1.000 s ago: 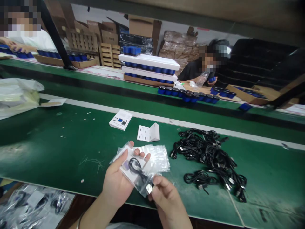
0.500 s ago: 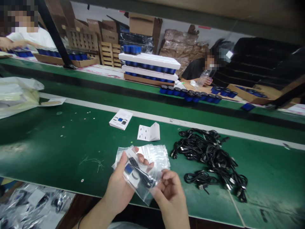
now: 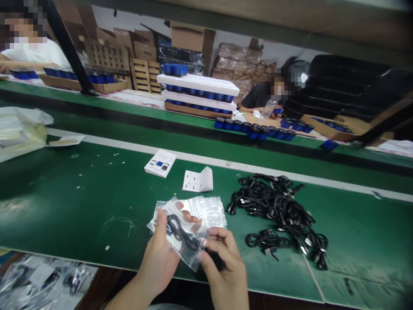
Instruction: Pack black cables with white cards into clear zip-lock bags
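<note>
My left hand [image 3: 161,256] holds a small clear plastic bag [image 3: 180,241] with a coiled black cable inside it, thumb on top and fingers behind. My right hand [image 3: 222,262] pinches the bag's lower right edge. Both hands hover over the near edge of the green table [image 3: 80,202]. Just behind them lies a stack of empty clear bags [image 3: 206,211]. To the right is a heap of coiled black cables [image 3: 277,211].
A white leaflet [image 3: 160,163] and a folded white card [image 3: 198,181] lie further back. Filled bags sit in a bin [image 3: 41,280] at lower left. White bags [image 3: 19,131] rest at far left. Other people work at the far bench among blue jars [image 3: 254,128].
The bag has turned in my hands, and the cable has slid further into it. My right hand moved from the cable's plug end to pinch the bag's edge.
</note>
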{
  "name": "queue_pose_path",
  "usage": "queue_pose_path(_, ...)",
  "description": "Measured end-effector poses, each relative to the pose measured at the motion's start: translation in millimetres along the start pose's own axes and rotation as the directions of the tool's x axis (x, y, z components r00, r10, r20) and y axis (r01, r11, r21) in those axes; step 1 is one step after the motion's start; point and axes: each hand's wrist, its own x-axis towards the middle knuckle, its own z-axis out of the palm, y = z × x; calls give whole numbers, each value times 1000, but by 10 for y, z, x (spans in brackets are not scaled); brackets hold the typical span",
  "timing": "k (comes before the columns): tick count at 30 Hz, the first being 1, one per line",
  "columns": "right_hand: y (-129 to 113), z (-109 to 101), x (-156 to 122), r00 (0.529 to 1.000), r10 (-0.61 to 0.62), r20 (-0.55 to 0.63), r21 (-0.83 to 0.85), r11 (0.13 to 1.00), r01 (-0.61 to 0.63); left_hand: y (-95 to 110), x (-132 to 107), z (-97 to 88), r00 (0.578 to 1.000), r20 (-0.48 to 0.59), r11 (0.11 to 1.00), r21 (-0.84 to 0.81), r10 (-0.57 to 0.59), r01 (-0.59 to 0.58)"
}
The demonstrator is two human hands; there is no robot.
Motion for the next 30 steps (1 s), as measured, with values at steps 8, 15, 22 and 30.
queue_pose_path(8,-19,-94,156,936,239,260,234,924,-301,-75,37,-82,997,64,992,116,49,-56)
queue_pose_path(15,-37,-120,174,928,217,303,270,914,-302,36,-33,-225,990,138,913,406,-8,-49)
queue_pose_path(22,-42,-226,218,968,131,215,138,977,-163,171,-169,-185,994,-47,722,685,-97,102)
queue_pose_path(30,-177,-240,261,970,119,211,158,975,-154,285,-152,-172,983,175,799,597,-46,-69)
